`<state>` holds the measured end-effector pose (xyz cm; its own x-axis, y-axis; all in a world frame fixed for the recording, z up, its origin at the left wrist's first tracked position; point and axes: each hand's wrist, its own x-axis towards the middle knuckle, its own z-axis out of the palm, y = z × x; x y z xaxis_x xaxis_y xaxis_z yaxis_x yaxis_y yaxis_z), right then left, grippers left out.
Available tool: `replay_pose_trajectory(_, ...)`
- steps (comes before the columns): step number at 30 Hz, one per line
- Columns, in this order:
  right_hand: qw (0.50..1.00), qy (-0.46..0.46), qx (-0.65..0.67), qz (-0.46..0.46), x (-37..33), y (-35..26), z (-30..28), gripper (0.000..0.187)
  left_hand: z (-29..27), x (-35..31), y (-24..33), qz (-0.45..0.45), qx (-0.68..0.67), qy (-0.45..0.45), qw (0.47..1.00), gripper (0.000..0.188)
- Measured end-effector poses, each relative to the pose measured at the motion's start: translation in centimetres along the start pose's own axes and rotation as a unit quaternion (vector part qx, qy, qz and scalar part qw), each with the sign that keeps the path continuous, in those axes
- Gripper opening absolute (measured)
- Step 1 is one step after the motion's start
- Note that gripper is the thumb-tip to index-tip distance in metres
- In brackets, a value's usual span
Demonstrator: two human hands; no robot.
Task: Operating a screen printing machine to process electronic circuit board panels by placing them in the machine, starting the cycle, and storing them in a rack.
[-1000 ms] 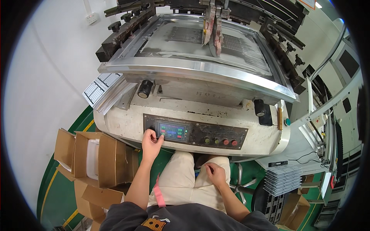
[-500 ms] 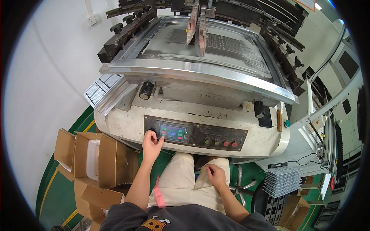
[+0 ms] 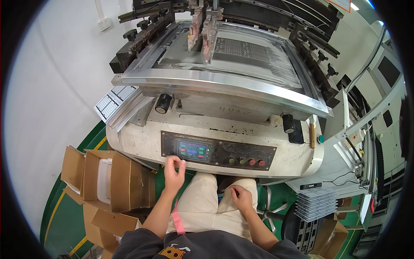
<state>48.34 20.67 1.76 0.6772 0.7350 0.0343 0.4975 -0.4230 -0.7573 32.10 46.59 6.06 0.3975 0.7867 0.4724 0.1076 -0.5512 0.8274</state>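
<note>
My left hand (image 3: 174, 173) hovers just below the lit touch screen (image 3: 192, 150) of the control panel. It holds nothing; its fingers bend loosely, with the thumb apart from them. My right hand (image 3: 242, 198) rests on my right thigh, fingers curled in and nothing visible in them. Behind the panel stands a screen-printing machine with a silver-framed screen (image 3: 215, 79). A pair of squeegee blades (image 3: 210, 39), stained with pinkish residue, hangs over the left-middle part of its grey, ink-smeared mesh.
Open cardboard boxes (image 3: 125, 183) stand on the green floor at left. Printed sheets (image 3: 118, 103) are stacked by the machine's left side. Right of my legs are a stack of grey trays (image 3: 317, 203) and a chair base (image 3: 269, 211). Several round buttons (image 3: 246, 162) sit on the panel.
My left hand has come off the touch screen, drawing back toward me and slightly right. Above the mesh, the squeegee blades have travelled left. My right hand has stayed put.
</note>
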Motion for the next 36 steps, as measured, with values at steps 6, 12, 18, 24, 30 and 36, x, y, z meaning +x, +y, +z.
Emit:
replay_pose_trajectory(6, 1.0, 0.005, -0.002, -0.011, 0.1, -0.3, 0.1, 0.018, 4.2, -6.3, 3.2, -0.076, -0.065, -0.176, 0.979, 0.015)
replay_pose_trajectory(12, 1.0, 0.011, -0.004, -0.007, 0.0, -0.1, 0.2, 0.016, 8.0, -12.0, 3.5, -0.145, -0.121, -0.325, 0.927, 0.014)
replay_pose_trajectory(18, 0.999, 0.023, -0.017, -0.019, -0.1, 0.5, 0.5, 0.018, 9.3, -12.1, 2.4, -0.094, -0.051, -0.427, 0.898, 0.018)
replay_pose_trajectory(24, 0.999, 0.022, -0.018, -0.022, 0.1, 0.2, 0.5, 0.018, 10.2, -13.3, 0.9, 0.02, 0.031, -0.461, 0.887, 0.023)
replay_pose_trajectory(30, 1.0, 0.011, -0.019, -0.022, 0.3, 0.4, 0.3, 0.017, 10.4, -13.4, 0.7, 0.016, 0.075, -0.492, 0.867, 0.024)
replay_pose_trajectory(36, 1.0, 0.0, -0.013, -0.005, 0.3, 0.1, 0.1, 0.018, 10.3, -13.7, 0.7, 0.012, 0.069, -0.492, 0.868, 0.025)
